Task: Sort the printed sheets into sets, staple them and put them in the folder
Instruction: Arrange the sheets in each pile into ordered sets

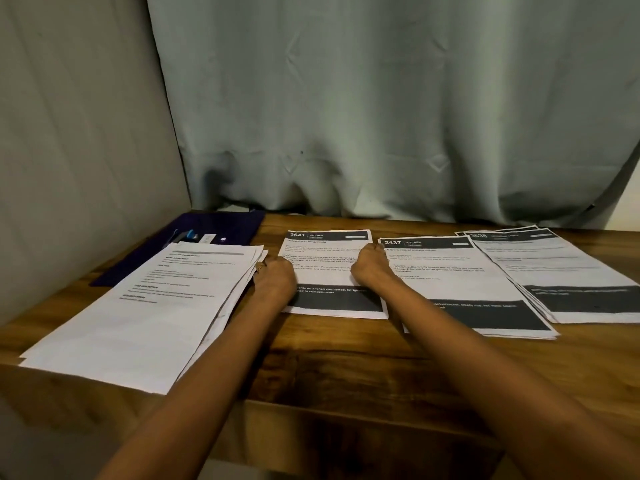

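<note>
Left hand (273,277) and right hand (372,268), fingers curled, rest at the side edges of a printed sheet (329,271). A left stack (138,306) and a right stack (464,285) flank it on the worktop (329,358).

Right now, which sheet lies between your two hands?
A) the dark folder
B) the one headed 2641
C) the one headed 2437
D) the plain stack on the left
B: the sheet headed 2641 lies flat, with the left hand at its left edge and the right hand at its right edge.
</note>
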